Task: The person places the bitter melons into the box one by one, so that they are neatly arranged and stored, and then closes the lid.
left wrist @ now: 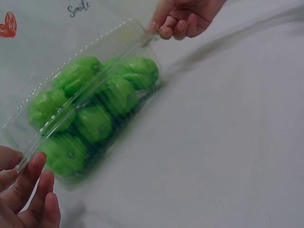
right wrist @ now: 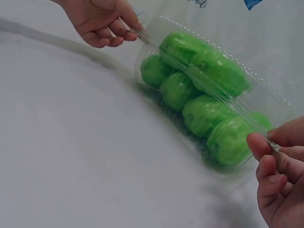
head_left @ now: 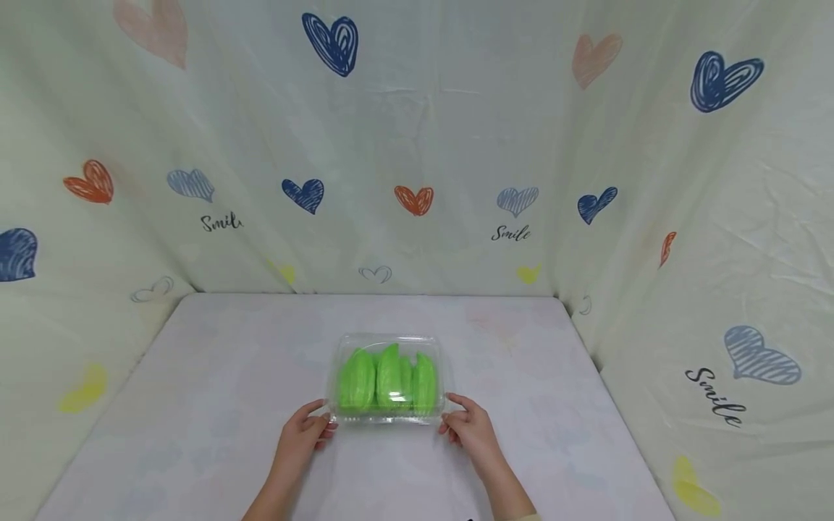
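Note:
A clear plastic clamshell box (head_left: pixel 389 418) with a lid over it stands near the middle of the table, full of bright green, elongated, ridged vegetable-like pieces (head_left: pixel 389 375). At its near left corner my left hand (head_left: pixel 305 430) pinches the rim between thumb and fingers. My right hand (head_left: pixel 469 427) pinches the rim at the near right corner, its other fingers curled in. Through the box wall in the left wrist view, several rounded ends of the green pieces (left wrist: pixel 92 122) show stacked in layers. The rim (right wrist: pixel 228 100) runs between both hands in the right wrist view.
The table (head_left: pixel 215 434) is covered with a pale cloth. Behind it and at both sides hangs a whitish curtain (head_left: pixel 423 108) printed with hearts and the word Smile, meeting the table's back and side edges.

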Demonstrator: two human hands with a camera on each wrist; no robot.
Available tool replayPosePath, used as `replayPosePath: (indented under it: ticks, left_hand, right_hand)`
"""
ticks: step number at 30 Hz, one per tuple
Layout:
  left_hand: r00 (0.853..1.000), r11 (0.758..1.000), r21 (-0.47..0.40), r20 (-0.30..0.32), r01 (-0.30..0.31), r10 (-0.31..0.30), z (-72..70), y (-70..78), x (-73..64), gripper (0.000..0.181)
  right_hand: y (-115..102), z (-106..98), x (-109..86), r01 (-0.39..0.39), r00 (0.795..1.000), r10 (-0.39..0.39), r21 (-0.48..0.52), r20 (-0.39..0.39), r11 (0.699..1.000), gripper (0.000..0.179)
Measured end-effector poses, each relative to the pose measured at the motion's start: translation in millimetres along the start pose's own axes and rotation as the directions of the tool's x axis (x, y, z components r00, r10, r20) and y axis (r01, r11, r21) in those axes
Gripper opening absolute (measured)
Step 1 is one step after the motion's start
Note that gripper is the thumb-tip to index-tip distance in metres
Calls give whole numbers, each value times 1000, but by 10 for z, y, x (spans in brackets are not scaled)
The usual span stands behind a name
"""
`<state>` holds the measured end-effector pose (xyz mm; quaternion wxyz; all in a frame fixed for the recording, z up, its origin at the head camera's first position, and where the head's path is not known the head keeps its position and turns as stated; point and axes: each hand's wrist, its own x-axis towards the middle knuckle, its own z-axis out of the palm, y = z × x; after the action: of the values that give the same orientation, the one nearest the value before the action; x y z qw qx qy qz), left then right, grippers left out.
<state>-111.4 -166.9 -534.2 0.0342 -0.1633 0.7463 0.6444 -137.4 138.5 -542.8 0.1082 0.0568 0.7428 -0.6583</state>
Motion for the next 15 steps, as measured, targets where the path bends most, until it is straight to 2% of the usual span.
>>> replayPosePath:
  ticks: [5, 15]
  left_hand:
    - [1000, 999, -22, 14, -23, 23, 83, 19, 52, 42]
    - [999, 998, 41, 6, -43, 43, 126, 90, 196, 40]
  right_hand:
    - [0, -57, 56, 5, 1000, -6, -36, -30, 999, 49]
    - [-83, -79, 211, 0, 998, -3, -38, -67, 999, 46]
